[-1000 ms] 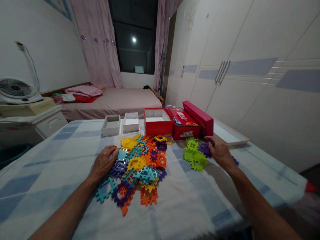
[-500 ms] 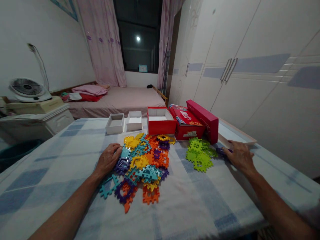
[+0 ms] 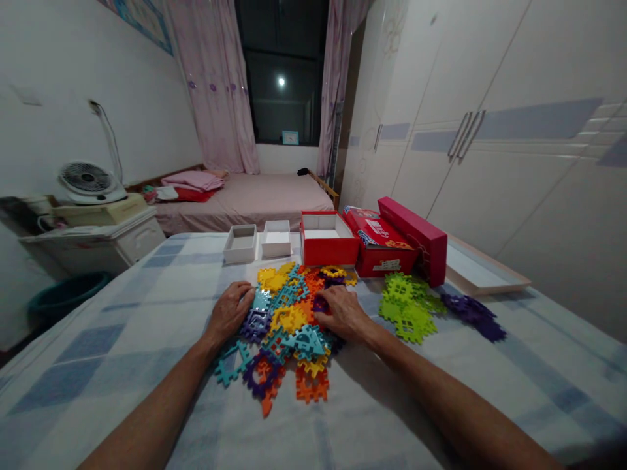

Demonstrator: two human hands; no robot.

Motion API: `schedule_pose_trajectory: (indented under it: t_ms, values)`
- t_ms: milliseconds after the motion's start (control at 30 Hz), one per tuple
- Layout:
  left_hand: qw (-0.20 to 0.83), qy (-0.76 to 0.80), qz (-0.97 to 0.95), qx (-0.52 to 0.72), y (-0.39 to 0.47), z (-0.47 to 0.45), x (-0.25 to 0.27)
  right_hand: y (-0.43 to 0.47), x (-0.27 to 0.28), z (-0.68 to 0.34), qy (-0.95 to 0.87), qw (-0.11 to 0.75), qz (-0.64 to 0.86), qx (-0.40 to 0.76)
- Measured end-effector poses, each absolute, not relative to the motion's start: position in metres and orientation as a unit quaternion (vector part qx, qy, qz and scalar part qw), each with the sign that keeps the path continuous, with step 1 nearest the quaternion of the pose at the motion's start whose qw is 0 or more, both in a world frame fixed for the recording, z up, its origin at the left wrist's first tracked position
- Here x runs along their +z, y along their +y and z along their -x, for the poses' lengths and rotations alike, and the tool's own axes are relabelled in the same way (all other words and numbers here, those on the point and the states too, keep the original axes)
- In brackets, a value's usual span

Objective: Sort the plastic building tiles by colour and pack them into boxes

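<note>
A mixed pile of interlocking plastic building pieces (image 3: pixel 289 320) in yellow, turquoise, orange and purple lies on the checked cloth. My left hand (image 3: pixel 231 312) rests at the pile's left edge, fingers loosely bent and apart, beside a pale turquoise piece. Reaching in from the right, my right hand (image 3: pixel 343 312) has its thumb and fingers closed around a purple piece (image 3: pixel 321 303) among the orange ones. A heap of lime green pieces (image 3: pixel 409 307) lies to the right of that hand. Farther right is a group of purple pieces (image 3: pixel 474 316).
Behind the pile stand two small white boxes (image 3: pixel 240 245), an uncovered red box (image 3: pixel 329 251), and a printed red box (image 3: pixel 385 261) with a long red lid (image 3: pixel 416 238) leaning on it. A shallow pale tray (image 3: pixel 482 271) lies at the right edge of the table.
My right hand has moved left from the far-right purple pieces, letting them go, to a purple piece in the mixed pile. My left hand stays by the pile. The view has shifted slightly.
</note>
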State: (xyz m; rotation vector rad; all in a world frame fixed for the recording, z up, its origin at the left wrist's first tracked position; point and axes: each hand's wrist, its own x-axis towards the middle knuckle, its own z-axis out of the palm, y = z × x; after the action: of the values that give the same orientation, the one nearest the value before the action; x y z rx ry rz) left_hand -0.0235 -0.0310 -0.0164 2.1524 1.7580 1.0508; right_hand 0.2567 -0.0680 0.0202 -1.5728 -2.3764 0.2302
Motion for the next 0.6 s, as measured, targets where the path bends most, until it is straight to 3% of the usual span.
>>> schedule_pose_trajectory:
  t_ms: [133,400,600]
  values:
    - [0.085,0.589,-0.72,0.357,-0.031,0.022,-0.016,-0.07,0.016,-0.253,-0.815,0.159,0.553,0.069]
    - [0.09,0.589,-0.717,0.36,-0.032,0.021,-0.016,-0.049,0.032,-0.3,-0.747,0.279,0.579,0.171]
    - [0.087,0.589,-0.72,0.357,-0.032,0.022,-0.015,-0.032,0.019,-0.294,-0.723,0.275,0.617,0.148]
